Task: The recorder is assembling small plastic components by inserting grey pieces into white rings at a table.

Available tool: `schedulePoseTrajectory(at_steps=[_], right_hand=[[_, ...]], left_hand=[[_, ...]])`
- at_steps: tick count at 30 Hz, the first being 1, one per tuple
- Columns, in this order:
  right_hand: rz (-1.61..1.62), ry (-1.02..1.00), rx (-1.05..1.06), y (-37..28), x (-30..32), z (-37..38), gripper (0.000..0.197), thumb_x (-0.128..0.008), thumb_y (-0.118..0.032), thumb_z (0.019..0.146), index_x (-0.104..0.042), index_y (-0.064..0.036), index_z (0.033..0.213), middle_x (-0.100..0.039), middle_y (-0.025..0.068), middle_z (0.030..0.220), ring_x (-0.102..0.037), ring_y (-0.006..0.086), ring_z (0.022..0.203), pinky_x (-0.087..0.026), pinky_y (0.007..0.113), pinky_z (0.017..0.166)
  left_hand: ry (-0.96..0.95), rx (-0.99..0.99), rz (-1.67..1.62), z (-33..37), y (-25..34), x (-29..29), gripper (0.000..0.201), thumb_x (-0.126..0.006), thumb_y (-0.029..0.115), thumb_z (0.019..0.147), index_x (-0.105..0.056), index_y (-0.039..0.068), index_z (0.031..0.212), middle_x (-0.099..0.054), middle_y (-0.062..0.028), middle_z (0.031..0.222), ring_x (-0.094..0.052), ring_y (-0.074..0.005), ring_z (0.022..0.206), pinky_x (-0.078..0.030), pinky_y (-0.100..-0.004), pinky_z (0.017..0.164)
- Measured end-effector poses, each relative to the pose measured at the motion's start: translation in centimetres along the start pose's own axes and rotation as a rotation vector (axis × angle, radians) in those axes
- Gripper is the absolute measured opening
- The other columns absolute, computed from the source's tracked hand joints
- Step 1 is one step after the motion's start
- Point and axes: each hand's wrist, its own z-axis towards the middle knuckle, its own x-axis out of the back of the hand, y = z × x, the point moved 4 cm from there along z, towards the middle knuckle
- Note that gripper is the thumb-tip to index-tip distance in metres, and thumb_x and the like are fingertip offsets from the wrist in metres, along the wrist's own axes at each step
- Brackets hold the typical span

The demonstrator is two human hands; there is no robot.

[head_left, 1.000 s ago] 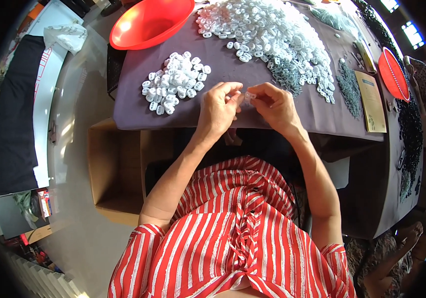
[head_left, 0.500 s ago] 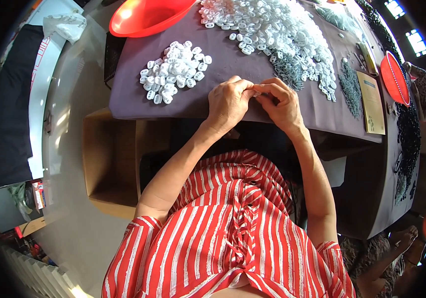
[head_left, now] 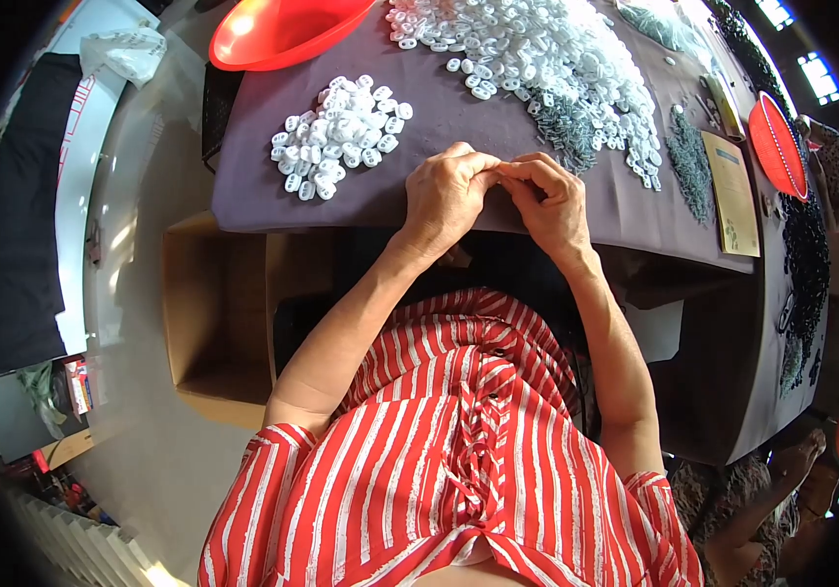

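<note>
My left hand (head_left: 449, 193) and my right hand (head_left: 549, 199) meet at the table's front edge, fingertips pinched together. Whatever lies between the fingertips is hidden by the fingers. Left of my left hand sits a small pile of white oval plastic pieces (head_left: 339, 132) with dark openings in them. Beyond my hands spreads a much larger heap of similar white pieces (head_left: 537, 49). At its near edge, just past my right hand, lies a patch of tiny thin grey pieces (head_left: 566, 132).
The table has a dark purple-grey cloth (head_left: 273, 201). A red bowl (head_left: 287, 34) stands far left, a red basket (head_left: 777, 147) far right. More grey pieces (head_left: 690, 161) lie beside a tan booklet (head_left: 732, 196). An open cardboard box (head_left: 219, 313) is below left. Another person's arm (head_left: 767, 499) shows lower right.
The view has shifted slightly. My hands stay pinched together; a bit of something white that showed beneath the fingertips is now out of sight.
</note>
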Motion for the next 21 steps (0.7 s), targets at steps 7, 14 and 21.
schedulePoseTrajectory(at_steps=[7,14,21], right_hand=[[0.069,0.004,-0.004,-0.08,0.14,-0.17,0.013,-0.064,0.0,0.073,-0.067,-0.0043,0.085,-0.063,0.0083,0.081,-0.063,0.0212,0.071,-0.05,0.028,0.063],[0.062,-0.002,-0.005,-0.21,0.04,-0.21,0.013,-0.064,0.001,0.073,-0.067,-0.0041,0.085,-0.063,0.0085,0.08,-0.063,0.0217,0.071,-0.05,0.028,0.063],[0.024,0.01,0.019,-0.19,0.09,-0.31,0.013,-0.064,0.0,0.072,-0.067,-0.0046,0.084,-0.063,0.0074,0.08,-0.062,0.0227,0.072,-0.05,0.03,0.063]], left_hand=[[-0.006,-0.003,0.002,-0.11,0.25,0.06,0.011,-0.067,0.008,0.074,-0.067,0.007,0.085,-0.062,-0.0067,0.076,-0.063,-0.0238,0.068,-0.047,-0.0324,0.06],[-0.009,-0.001,-0.056,-0.37,0.12,0.28,0.01,-0.067,0.007,0.075,-0.067,0.005,0.085,-0.061,-0.0075,0.075,-0.062,-0.0239,0.066,-0.047,-0.0322,0.059],[0.001,-0.028,-0.015,-0.29,0.42,0.15,0.009,-0.066,0.006,0.075,-0.066,0.004,0.084,-0.06,-0.0077,0.075,-0.061,-0.0236,0.065,-0.047,-0.0321,0.058]])
